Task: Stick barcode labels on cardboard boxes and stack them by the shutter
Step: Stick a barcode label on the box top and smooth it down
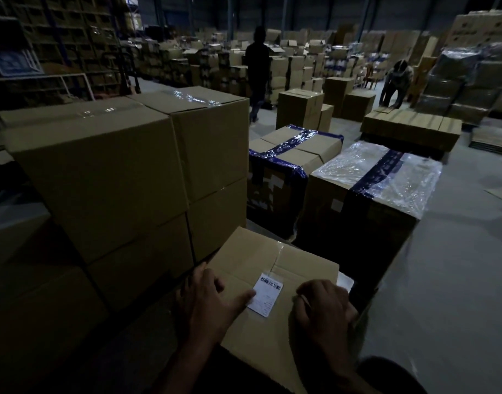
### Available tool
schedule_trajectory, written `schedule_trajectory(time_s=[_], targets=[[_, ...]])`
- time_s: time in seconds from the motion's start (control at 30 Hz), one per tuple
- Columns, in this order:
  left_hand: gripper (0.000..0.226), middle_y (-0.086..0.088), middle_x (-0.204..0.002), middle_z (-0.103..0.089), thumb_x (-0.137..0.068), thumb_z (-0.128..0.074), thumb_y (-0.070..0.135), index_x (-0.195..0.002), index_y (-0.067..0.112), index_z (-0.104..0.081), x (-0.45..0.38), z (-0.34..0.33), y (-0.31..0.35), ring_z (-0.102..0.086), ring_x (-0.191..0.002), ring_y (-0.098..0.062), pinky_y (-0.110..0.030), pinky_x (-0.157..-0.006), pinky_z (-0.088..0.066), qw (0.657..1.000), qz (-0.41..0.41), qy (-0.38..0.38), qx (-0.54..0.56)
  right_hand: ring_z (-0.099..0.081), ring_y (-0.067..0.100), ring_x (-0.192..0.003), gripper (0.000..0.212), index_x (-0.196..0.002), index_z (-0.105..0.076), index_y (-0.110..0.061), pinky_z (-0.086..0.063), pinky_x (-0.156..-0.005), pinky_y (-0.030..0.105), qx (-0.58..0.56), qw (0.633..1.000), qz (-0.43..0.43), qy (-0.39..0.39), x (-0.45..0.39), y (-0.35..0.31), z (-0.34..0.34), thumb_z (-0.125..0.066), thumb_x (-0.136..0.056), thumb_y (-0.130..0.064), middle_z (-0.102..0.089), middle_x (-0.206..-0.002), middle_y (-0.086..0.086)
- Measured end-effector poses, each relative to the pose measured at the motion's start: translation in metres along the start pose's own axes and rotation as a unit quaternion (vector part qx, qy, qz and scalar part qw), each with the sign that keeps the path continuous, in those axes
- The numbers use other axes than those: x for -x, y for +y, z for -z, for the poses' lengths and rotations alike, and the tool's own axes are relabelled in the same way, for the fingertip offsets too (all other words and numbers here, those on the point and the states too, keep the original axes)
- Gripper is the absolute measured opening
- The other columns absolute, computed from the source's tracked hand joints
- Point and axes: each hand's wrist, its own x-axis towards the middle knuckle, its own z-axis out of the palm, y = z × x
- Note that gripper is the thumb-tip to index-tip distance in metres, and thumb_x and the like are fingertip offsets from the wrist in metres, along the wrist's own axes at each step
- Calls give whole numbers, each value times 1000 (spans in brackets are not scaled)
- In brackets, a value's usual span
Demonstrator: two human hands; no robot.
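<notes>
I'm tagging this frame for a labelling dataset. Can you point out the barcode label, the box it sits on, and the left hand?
barcode label [265,295]: head view, middle of the white sticker.
cardboard box [303,268]: head view, bare top flap.
left hand [210,300]: head view, back of the hand.

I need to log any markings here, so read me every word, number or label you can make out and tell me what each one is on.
None can be read.
Barcode label on the near cardboard box: bars show, the print below is too small.
Blue sign on the left rack: blurred.
Blue tape on the wrapped box: pattern only, unreadable.
Printing on the far stacked cartons: too dark and blurred.
</notes>
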Motion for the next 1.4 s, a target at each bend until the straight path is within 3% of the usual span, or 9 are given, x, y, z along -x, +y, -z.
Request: schedule_trajectory(time_s=[0.17,0.27,0.43,0.6,0.77,0.87,0.93,1.1,1.4], targets=[[67,0,-148,-38,-74,-62,76,-116,27,-46,-5,0,-5,-36,-137,-22,-41,-112,-23,999,21,-21,-10,-43,7,-95,18,-89,-53,-34,-28,-81,32,-30,999,14,-18,-2,7,-2,-68,-83,-24,-49,-90,-21],[56,-3,-128,-44,-74,-70,64,-100,24,-42,3,4,-9,-48,-113,-27,-40,-95,-37,999,38,25,27,-49,4,-88,11,-92,-61,-29,-40,-77,31,-54,996,53,-52,-25,11,-4,-69,-85,-26,-49,-86,-25],[68,8,-108,-17,-67,-78,63,-98,27,-29,27,9,-19,-50,-94,-24,-36,-77,-40,996,65,29,61,-62,9,-94,19,-104,-68,-23,-54,-83,34,-74,974,117,-178,-74,16,-8,-67,-86,-28,-67,-100,-6],[82,-4,-128,-32,-65,-76,69,-116,20,-35,27,11,-16,-50,-114,-28,-35,-83,-39,995,91,9,32,-63,3,-100,29,-110,-67,-25,-55,-90,36,-123,953,143,-238,-83,6,-12,-63,-86,-40,-67,-107,-11],[120,-1,-160,-5,-55,-72,79,-149,23,-22,6,9,-6,-19,-143,-29,-51,-114,-27,998,37,39,18,-63,3,-97,25,-105,-66,-28,-54,-86,26,-125,969,127,-174,-68,6,-16,-67,-83,-40,-64,-104,-14],[124,1,-163,-2,-53,-66,87,-151,29,-17,-3,-1,3,-4,-149,-23,-51,-119,-13,1000,-2,0,9,-60,5,-88,24,-102,-66,-26,-44,-75,12,-74,973,146,-165,-49,5,-17,-61,-82,-39,-66,-97,-11],[123,3,-164,-8,-53,-63,89,-151,28,-21,-6,-6,4,2,-150,-17,-50,-120,-14,1000,-2,-19,8,-55,7,-85,31,-101,-67,-23,-40,-71,15,-53,971,162,-166,-43,3,-15,-54,-80,-43,-67,-95,-10],[126,5,-164,-12,-46,-48,98,-149,29,-28,-5,-9,-1,1,-150,-15,-52,-119,-18,1000,-6,-11,2,-47,3,-83,15,-97,-65,-25,-31,-68,5,-48,975,147,-160,-39,-2,-13,-68,-83,-29,-64,-93,-12],[114,6,-162,-16,-53,-64,89,-146,30,-33,-4,-12,-3,-1,-149,-13,-52,-118,-18,1000,-4,-2,5,-56,1,-86,20,-103,-64,-27,-44,-73,8,-63,977,94,-178,-33,-6,-12,-70,-84,-31,-64,-97,-9]])
